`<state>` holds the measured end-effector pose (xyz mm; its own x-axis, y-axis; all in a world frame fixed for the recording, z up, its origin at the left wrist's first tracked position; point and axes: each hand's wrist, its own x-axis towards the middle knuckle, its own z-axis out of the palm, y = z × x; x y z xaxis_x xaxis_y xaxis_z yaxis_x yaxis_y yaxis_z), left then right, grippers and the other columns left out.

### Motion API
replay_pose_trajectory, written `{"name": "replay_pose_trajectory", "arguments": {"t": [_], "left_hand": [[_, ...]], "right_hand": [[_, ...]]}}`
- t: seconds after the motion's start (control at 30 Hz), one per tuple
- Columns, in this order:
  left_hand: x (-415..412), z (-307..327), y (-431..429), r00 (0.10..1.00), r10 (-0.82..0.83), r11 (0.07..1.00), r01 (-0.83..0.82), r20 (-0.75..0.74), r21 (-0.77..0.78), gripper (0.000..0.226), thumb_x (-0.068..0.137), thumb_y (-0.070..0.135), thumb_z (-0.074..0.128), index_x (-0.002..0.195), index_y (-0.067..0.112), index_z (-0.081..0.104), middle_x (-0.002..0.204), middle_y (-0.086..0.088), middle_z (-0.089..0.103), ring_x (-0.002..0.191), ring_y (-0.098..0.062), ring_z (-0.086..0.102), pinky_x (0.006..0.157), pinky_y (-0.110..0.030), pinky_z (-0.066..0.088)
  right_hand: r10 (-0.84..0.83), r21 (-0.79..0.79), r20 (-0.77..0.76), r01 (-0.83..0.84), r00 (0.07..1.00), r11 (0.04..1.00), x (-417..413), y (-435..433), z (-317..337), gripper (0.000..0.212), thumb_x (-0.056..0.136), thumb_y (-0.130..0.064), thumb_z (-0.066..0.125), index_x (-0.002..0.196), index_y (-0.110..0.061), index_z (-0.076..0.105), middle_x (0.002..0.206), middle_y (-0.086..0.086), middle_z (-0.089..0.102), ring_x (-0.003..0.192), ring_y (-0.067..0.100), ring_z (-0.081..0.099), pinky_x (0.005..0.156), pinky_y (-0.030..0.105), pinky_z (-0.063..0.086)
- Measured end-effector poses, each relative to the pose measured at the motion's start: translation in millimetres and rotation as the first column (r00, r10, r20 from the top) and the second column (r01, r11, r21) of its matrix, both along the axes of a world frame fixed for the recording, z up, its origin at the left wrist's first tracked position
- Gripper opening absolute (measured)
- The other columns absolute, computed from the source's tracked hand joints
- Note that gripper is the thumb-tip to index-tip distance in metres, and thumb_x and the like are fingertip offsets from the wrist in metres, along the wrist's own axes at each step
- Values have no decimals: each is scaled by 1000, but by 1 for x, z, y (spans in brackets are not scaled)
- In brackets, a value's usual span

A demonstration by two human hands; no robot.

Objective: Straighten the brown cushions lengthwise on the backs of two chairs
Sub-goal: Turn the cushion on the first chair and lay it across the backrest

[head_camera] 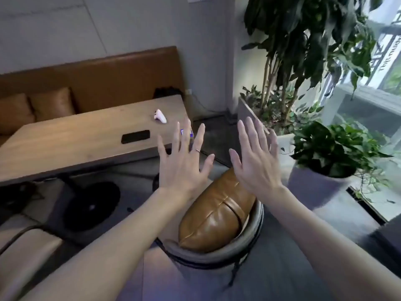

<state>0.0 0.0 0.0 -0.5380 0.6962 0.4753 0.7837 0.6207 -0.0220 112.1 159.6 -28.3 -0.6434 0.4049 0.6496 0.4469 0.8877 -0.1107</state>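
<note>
Both hands raised, flat and empty, above the chair.

My left hand (184,168) and right hand (256,168) were spread wide, gripping nothing. The brown cushion (219,213) lay slanted in the round chair (217,255), beside the table (86,140).

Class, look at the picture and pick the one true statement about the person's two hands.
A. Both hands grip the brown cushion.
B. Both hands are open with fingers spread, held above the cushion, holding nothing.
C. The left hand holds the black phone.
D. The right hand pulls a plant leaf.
B: the left hand and right hand are open, fingers spread, above the brown cushion on the chair, holding nothing.
</note>
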Motion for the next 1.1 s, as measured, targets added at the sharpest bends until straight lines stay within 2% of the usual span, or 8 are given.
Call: {"name": "replay_pose_trajectory", "arguments": {"t": [0.2, 0.33, 0.43, 0.6, 0.8, 0.93, 1.03, 1.1], "left_hand": [[25, -112, 3, 928, 183, 977, -135, 323, -165, 70, 99, 64, 16, 160, 35, -2, 171, -6, -3, 155, -29, -8, 116, -68, 4], [35, -162, -14, 866, 307, 935, -197, 394, -296, 71, 96, 66, 9, 157, 36, -12, 170, -6, -9, 155, -31, -11, 116, -69, 7], [39, -187, -23, 813, 365, 915, -226, 453, -333, 74, 93, 69, 4, 158, 36, -9, 171, -5, -7, 155, -32, -9, 115, -69, 12], [37, -202, -23, 762, 393, 914, -261, 515, -311, 73, 93, 67, 7, 158, 37, 13, 169, -4, 17, 152, -29, 17, 114, -58, 26], [46, -209, -29, 733, 343, 931, -350, 587, -107, 72, 95, 64, 7, 154, 33, 35, 159, 0, 40, 140, -26, 39, 106, -48, 38], [57, -211, -33, 530, 429, 781, -625, 732, -6, 59, 100, 58, 26, 146, 28, 47, 146, -7, 54, 127, -35, 49, 103, -53, 41], [68, -211, -38, 312, 404, 610, -792, 860, 1, 72, 90, 72, 38, 148, 30, 41, 146, -9, 53, 131, -37, 48, 106, -57, 40], [76, -210, -38, 139, 331, 464, -885, 933, -33, 85, 82, 79, 45, 151, 31, 33, 152, -8, 46, 133, -39, 46, 107, -58, 38]], "right_hand": [[42, -200, 205, 0, 978, 980, -1, -10, -114, 65, 101, -45, 39, 158, -15, 32, 164, 15, 34, 153, 34, 27, 121, 58, 19], [63, -307, 303, 35, 951, 951, 2, -15, -166, 65, 102, -55, 30, 159, -24, 29, 167, 10, 29, 155, 32, 20, 122, 58, 13], [64, -369, 306, 57, 950, 928, 3, -22, -194, 65, 103, -60, 21, 160, -28, 30, 169, 6, 26, 157, 29, 16, 123, 57, 11], [86, -460, 286, 58, 954, 886, -9, -26, -214, 65, 103, -60, 18, 161, -31, 23, 172, 2, 16, 158, 27, 6, 123, 59, 10], [101, -510, 268, 53, 958, 858, -8, -28, -220, 65, 103, -63, 15, 161, -35, 18, 172, -1, 9, 158, 24, -1, 122, 60, 6], [159, -705, 138, -16, 978, 709, -2, -23, -215, 60, 102, -63, 19, 158, -43, 25, 172, -12, 8, 157, 12, -7, 122, 52, -4], [105, -793, -130, -167, 986, 585, 8, -22, -207, 41, 107, -35, 41, 145, -28, 54, 162, -4, 37, 154, 17, 19, 123, 32, 11], [-14, -803, -199, -155, 980, 576, 16, -23, -204, 29, 98, -8, 53, 124, -14, 63, 141, 3, 52, 135, 24, 44, 108, 9, 25]]}}
